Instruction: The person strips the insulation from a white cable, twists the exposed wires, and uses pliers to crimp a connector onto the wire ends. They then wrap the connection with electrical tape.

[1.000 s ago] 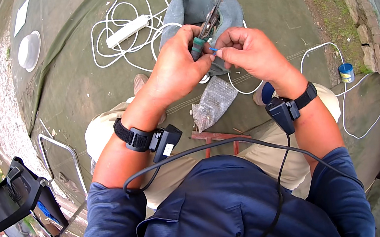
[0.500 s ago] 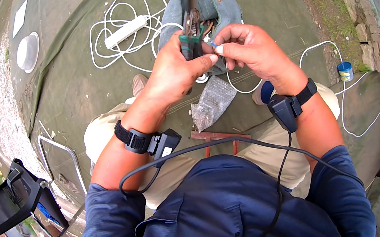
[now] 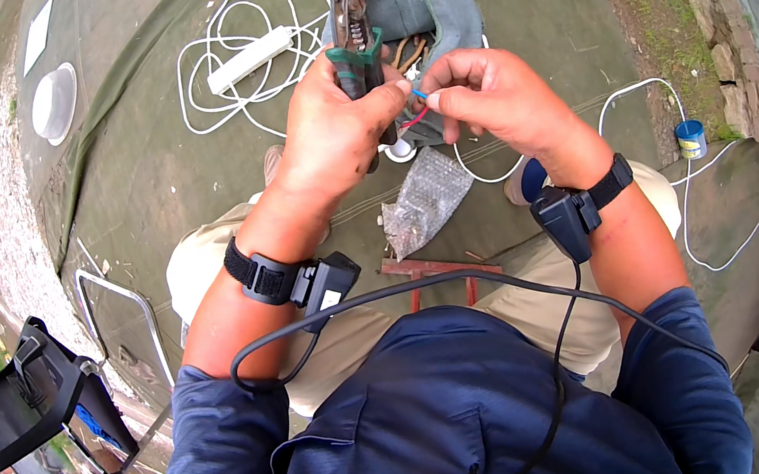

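My left hand [image 3: 326,135] is closed around wire strippers [image 3: 355,33] with dark green handles, their jaws pointing away from me. Between the thumb tips of both hands runs a short blue wire [image 3: 419,93]. My right hand [image 3: 498,104] pinches its right end, thumb against forefinger. A red wire [image 3: 416,119] shows just below the blue one, between the hands. White cable [image 3: 481,176] hangs in a loop under my right hand. Behind the hands lies an open grey-blue cloth bag [image 3: 451,6] with tan-handled things inside. The fingers of my left hand are partly hidden behind the tool.
A white power strip [image 3: 252,59] lies among coiled white cord at the far left. Nearer are bubble wrap [image 3: 429,198] and a red metal stand [image 3: 442,272]. A blue tin [image 3: 690,139] sits at the right beside white cable. A black chair [image 3: 33,400] stands left.
My left hand and the wire strippers have moved left and slightly away. More of the blue wire shows between the hands, and the red wire has come into sight. My right hand has barely moved.
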A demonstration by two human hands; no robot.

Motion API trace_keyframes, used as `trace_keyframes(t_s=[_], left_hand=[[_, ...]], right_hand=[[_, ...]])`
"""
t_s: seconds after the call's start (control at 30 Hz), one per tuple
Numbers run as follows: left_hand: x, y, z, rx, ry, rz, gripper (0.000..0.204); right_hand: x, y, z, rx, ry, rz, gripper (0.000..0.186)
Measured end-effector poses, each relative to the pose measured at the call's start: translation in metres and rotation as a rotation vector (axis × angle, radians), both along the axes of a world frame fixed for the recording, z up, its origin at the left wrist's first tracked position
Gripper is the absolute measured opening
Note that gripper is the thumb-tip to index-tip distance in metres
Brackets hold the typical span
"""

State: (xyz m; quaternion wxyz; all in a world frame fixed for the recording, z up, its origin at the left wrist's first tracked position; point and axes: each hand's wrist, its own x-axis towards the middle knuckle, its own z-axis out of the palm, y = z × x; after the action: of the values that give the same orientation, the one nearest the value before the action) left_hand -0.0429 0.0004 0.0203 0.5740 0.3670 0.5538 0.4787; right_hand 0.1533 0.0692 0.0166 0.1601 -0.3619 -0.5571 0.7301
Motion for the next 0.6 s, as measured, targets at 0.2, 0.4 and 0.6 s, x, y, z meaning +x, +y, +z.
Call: trace_keyframes(t_s=[0.2, 0.4, 0.6], left_hand=[[-0.001, 0.001, 0.001, -0.046, -0.046, 0.006, 0.032], [-0.009, 0.001, -0.002, -0.014, 0.066, -0.064, 0.032], [-0.018, -0.009, -0.001, -0.049, 0.513, -0.222, 0.042]], right_hand=[[0.0, 0.001, -0.002, -0.063, 0.018, 0.007, 0.019], [0.005, 0.004, -0.009, -0.121, 0.014, -0.059, 0.019], [0.006, 0.009, -0.007, -0.122, 0.056, -0.159, 0.013]])
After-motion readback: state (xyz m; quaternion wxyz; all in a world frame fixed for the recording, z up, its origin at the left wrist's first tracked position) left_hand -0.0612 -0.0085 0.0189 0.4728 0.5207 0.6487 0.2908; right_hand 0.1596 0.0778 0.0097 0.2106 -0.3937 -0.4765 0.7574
